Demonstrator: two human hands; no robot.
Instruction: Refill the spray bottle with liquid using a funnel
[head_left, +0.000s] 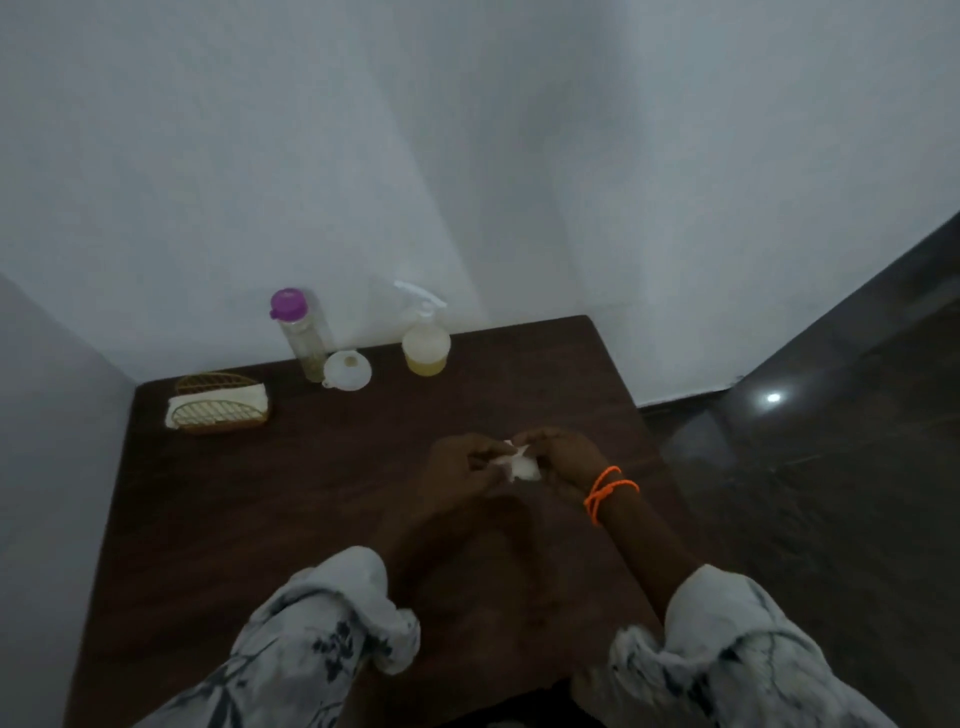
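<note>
Your left hand (460, 467) and right hand (558, 457) both pinch a crumpled white tissue (517, 464), likely for wiping, while the capped translucent spray bottle (426, 338) waits at twelve o'clock.

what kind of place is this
Probably a plain room in a home: a dark wooden table pushed into a corner of bare white walls, a glossy dark tiled floor, and a napkin holder on the table.

Table (260, 545): bottles (304, 338), funnel (347, 370), napkin holder (218, 405).
</note>
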